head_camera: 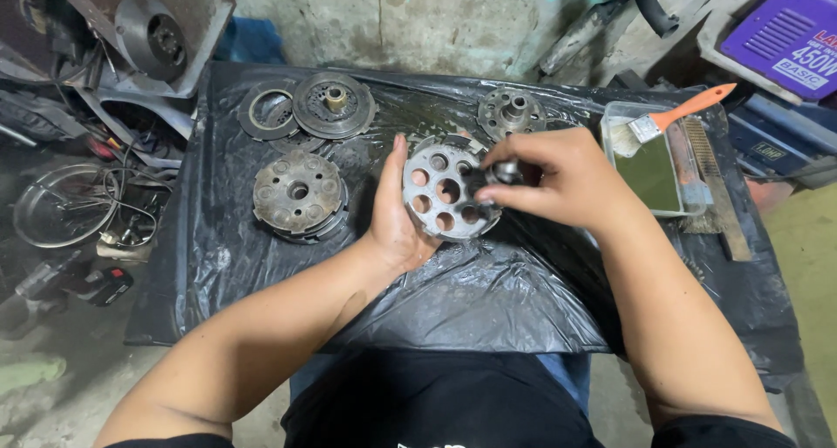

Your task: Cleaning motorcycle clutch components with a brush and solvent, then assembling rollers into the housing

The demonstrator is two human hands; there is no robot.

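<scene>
Far left, a tangle of wires and a round wire guard (65, 206) are lying on the floor beside the counter (488, 300), which is wearing a crinkled black plastic sheet. Moving onto that sheet, a thin dark metal ring (266, 111) is sitting just beside a round grey drum with a brass-coloured hub (333, 105), and nearer the person a heavy grey round assembly with bolt bosses (298, 195) is resting flat, well apart from the hands. Now the centre: the left hand (392, 217) is standing on edge with fingers straight and close together, its palm pressing against the rim of the round grey metal plate with a ring of holes (440, 200), which is being held tilted just above the sheet in the middle of the counter. The right hand (558, 182) is coming in from the other side, fingertips pinching a small dark metal part (504, 173) right against the plate's face. Behind them a smaller grey perforated hub (512, 112) is lying flat. Further right, a clear rectangular tray of greenish liquid (656, 173) is carrying a paintbrush with an orange handle (676, 115) across its rim.
</scene>
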